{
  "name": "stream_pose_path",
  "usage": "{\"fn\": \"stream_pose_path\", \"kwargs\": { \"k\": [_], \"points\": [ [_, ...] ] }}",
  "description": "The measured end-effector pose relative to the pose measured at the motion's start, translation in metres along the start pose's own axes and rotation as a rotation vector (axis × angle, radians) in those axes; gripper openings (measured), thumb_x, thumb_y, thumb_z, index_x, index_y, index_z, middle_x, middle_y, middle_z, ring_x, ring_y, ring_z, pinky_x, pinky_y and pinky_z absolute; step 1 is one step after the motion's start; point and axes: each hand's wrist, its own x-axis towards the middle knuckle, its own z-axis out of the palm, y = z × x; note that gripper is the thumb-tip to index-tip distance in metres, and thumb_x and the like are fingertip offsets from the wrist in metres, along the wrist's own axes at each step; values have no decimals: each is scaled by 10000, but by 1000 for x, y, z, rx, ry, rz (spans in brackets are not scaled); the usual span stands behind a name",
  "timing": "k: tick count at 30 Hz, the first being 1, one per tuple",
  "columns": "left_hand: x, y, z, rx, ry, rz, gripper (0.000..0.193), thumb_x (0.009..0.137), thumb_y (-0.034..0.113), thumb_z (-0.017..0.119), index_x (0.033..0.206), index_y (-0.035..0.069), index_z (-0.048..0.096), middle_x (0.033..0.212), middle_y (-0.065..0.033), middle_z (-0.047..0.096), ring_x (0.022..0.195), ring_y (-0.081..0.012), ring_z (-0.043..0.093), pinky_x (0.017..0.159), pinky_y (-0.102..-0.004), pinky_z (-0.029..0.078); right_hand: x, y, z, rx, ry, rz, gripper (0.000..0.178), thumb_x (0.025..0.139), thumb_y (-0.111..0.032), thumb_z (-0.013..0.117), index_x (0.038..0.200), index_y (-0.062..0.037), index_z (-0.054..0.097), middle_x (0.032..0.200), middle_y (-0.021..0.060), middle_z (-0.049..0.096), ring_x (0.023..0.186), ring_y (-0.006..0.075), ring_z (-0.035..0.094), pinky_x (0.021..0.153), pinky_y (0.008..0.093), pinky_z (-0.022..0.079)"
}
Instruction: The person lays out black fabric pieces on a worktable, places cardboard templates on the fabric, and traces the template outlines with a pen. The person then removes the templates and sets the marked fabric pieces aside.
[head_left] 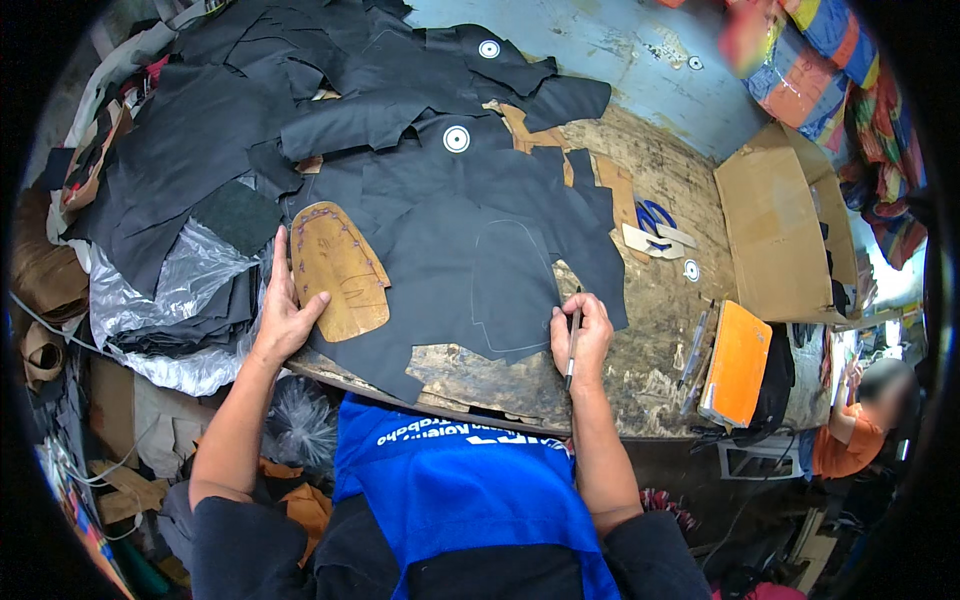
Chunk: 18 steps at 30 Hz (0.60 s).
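Your left hand is pinching the brown template, lying over the black sheet near the wooden surface's front edge; probably light and stiff, it is inviting a rim hold. Your right hand is gripping a pen. Flat, seemingly supple sheeting is offering open room between your hands.

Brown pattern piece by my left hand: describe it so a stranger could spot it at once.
Find the worn wooden table, then the black sheets spread over much of it. Near their lower left, the left hand holds the brown pattern piece. Purple marks near its rounded top and right edge set it apart from the plain black around it.
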Motion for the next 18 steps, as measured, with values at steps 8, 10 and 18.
{"fn": "stream_pose_path", "kwargs": {
  "k": [8,10,18],
  "points": [
    [-5,-7,-3,-104,62,-83,651,750,-98,580,1352,-44,339,1269,-137,511,1164,-196,508,997,-315,391,-4,5,3,109,41,83,135,664,19,609,733,-27,503,734,119,561,710,299,567,660,361,459],
    [-6,-5,-2,-116,71,-81,622,750,-101,580,1333,-40,369,1238,-125,537,1134,-190,533,978,-309,407,-4,5,4,108,40,77,137,663,20,609,734,-26,502,734,119,560,711,299,566,661,363,458],
    [-5,-1,0,-156,68,-92,622,753,-99,572,1334,-35,357,1256,-123,514,1155,-183,506,986,-302,389,-3,4,3,83,31,39,139,653,20,611,720,-25,498,713,122,547,709,308,558,658,368,454]
  ]
}}
